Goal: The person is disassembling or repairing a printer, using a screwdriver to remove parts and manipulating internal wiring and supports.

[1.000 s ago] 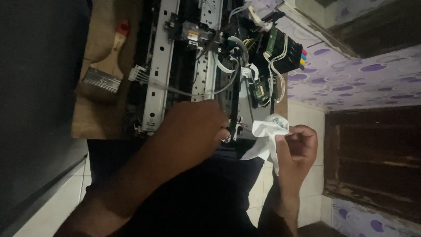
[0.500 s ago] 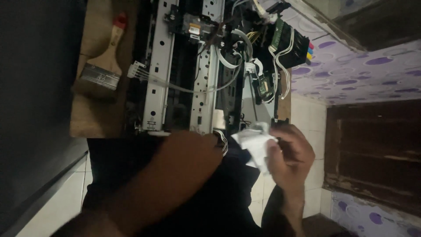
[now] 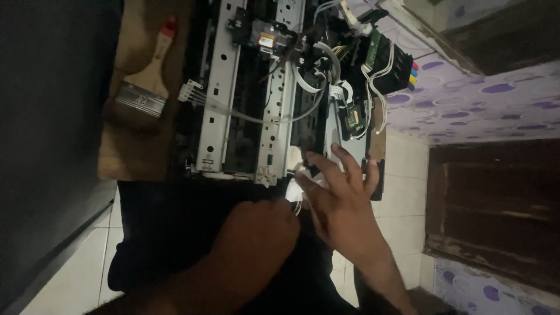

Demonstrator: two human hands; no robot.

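Right hand (image 3: 341, 201): fingers spread and flat, palm down, pressing on a scrap of white tissue (image 3: 296, 189) at the near edge of the machine; nothing is pinched between the fingers.
Left hand (image 3: 262, 233): curled into a loose fist just beside the right hand, knuckles toward the camera; whether it grasps anything cannot be told, since the fingers are hidden.
White tissue: mostly covered by the right hand's fingers, only a pale crumpled edge showing between the two hands.
Opened printer (image 3: 256, 93): directly beyond both hands, cover off, bare metal rails and a dark inner well exposed.
Thin tubes (image 3: 245, 114): run across the rails, farther from the hands.
Ink tank block (image 3: 402, 67): beyond the right hand's fingertips, at the far corner, with small coloured caps.
Paint brush (image 3: 143, 87): well apart, off to the left hand's side, lying on a brown board (image 3: 131, 157).
Tiled floor (image 3: 402, 169): pale, under and past the right wrist.
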